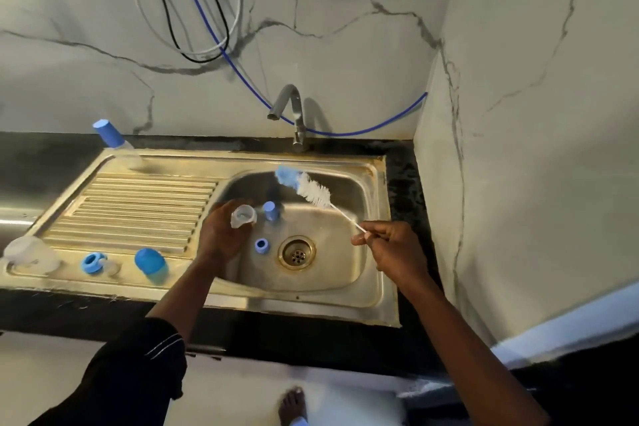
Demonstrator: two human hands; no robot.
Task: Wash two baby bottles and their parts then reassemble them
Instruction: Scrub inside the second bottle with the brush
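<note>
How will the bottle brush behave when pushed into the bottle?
The brush probably flexes: its stem looks thin, and the right hand pinches only its far end. The fluffy bristles should squash easily inside the bottle and likely weigh little.

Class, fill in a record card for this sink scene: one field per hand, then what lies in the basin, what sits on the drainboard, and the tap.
Left hand: holds a clear bottle over the basin
Right hand: pinches the brush handle, bristles raised over the basin
Basin: blue cap and blue ring near the drain
Drainboard: capped bottle at back; clear vessel, ringed teat, dome cap at front
Tap: no water seen
</note>
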